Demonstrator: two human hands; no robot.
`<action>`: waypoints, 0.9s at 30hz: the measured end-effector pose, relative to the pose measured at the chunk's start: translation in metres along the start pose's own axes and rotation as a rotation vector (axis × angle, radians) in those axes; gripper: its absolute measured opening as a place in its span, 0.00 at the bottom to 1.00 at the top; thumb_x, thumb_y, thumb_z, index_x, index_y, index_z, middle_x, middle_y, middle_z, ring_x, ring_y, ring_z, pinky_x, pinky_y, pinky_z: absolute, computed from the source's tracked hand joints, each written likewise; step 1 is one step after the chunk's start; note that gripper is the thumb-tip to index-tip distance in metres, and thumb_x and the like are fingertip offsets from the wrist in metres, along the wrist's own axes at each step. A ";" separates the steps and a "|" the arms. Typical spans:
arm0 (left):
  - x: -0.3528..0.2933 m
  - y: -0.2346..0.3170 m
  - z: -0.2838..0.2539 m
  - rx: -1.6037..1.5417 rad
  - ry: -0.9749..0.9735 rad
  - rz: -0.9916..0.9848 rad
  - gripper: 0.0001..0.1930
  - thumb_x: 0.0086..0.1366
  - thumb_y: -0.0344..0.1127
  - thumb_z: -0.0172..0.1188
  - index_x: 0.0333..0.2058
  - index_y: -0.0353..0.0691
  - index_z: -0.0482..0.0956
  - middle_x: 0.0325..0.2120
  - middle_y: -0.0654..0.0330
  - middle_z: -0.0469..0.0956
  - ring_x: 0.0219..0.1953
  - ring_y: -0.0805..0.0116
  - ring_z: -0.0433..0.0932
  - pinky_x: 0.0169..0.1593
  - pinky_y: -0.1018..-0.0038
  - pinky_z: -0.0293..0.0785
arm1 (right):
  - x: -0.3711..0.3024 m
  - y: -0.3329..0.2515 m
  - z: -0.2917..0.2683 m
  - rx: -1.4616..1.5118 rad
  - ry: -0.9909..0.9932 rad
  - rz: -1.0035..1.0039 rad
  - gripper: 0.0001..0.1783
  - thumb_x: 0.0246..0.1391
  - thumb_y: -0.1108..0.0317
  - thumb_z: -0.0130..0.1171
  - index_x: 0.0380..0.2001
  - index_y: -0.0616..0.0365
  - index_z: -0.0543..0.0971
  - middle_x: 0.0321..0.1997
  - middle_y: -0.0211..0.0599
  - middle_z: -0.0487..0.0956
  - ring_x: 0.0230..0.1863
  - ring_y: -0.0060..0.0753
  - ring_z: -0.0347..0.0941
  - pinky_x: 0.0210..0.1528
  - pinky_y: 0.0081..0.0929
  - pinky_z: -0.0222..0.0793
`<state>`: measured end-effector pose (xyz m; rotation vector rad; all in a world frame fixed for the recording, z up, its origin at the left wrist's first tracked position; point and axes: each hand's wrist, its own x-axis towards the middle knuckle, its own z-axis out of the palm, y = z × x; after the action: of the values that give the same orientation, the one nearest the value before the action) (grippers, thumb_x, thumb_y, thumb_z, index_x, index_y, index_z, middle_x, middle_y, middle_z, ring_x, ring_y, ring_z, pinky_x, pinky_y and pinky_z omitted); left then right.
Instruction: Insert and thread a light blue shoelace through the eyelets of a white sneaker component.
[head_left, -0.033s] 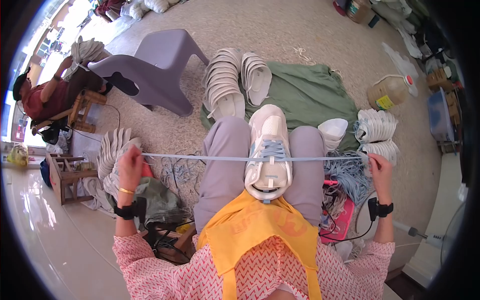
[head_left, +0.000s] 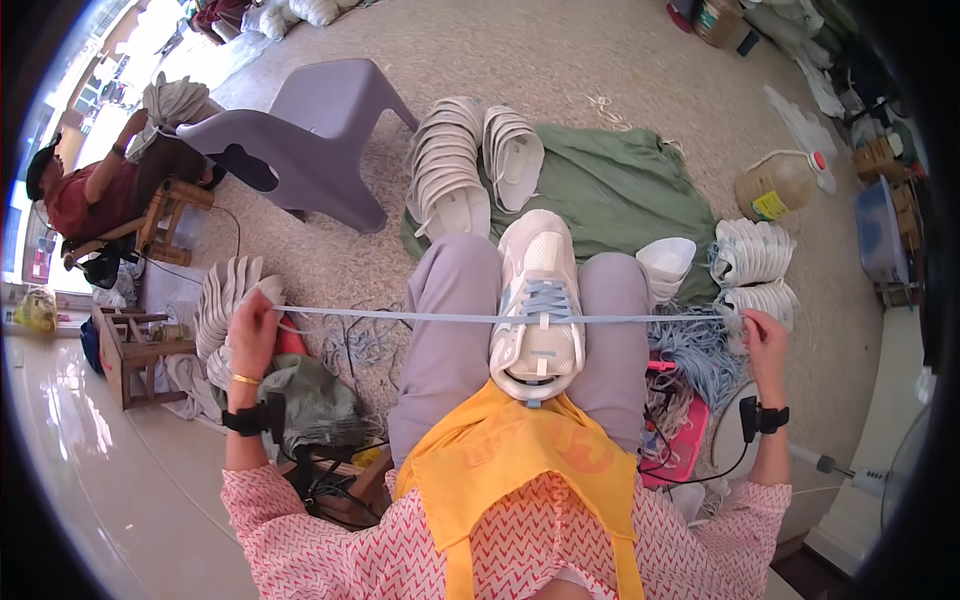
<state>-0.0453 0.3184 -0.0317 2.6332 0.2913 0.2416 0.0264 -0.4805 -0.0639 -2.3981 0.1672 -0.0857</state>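
A pale sneaker in white and light pink rests between my thighs, its toe pointing away from me. Light blue shoelace criss-crosses its upper, and the two ends run out sideways, pulled straight. My left hand pinches the left end, out past my left knee. The right end is gripped between the fingers of my right hand, at about the same height. A bundle of loose blue laces lies below the right-hand stretch of lace.
Nested shoe uppers stand on a green cloth ahead; more stacks sit at the right and behind my left hand. A purple plastic chair stands front left. Further left, a seated person handles uppers. A plastic jug stands right.
My left hand has shifted slightly outward to the left, and my right hand has barely moved. The lace stays stretched across the sneaker.
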 end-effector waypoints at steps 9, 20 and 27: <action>0.003 -0.116 -0.049 0.036 -0.039 -0.218 0.04 0.65 0.25 0.63 0.33 0.36 0.76 0.21 0.67 0.73 0.26 0.80 0.69 0.32 0.75 0.68 | 0.003 0.085 -0.041 -0.021 0.015 0.150 0.11 0.66 0.76 0.58 0.47 0.62 0.86 0.31 0.32 0.83 0.25 0.18 0.77 0.28 0.19 0.74; 0.017 -0.127 -0.069 0.137 -0.063 -0.214 0.05 0.58 0.27 0.65 0.32 0.35 0.78 0.20 0.60 0.76 0.24 0.70 0.75 0.31 0.69 0.71 | 0.012 0.083 -0.046 -0.176 -0.103 0.226 0.07 0.63 0.76 0.60 0.38 0.67 0.85 0.27 0.35 0.83 0.22 0.21 0.77 0.25 0.22 0.74; 0.063 -0.040 -0.060 0.159 -0.151 -0.037 0.06 0.54 0.27 0.65 0.31 0.35 0.79 0.22 0.55 0.78 0.26 0.60 0.77 0.34 0.66 0.74 | 0.032 0.003 0.006 -0.039 -0.537 0.297 0.12 0.63 0.68 0.62 0.29 0.67 0.84 0.21 0.34 0.82 0.19 0.23 0.78 0.23 0.24 0.74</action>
<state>-0.0045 0.3951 0.0084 2.7813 0.3190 0.0068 0.0584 -0.4829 -0.0698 -2.3155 0.2683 0.6951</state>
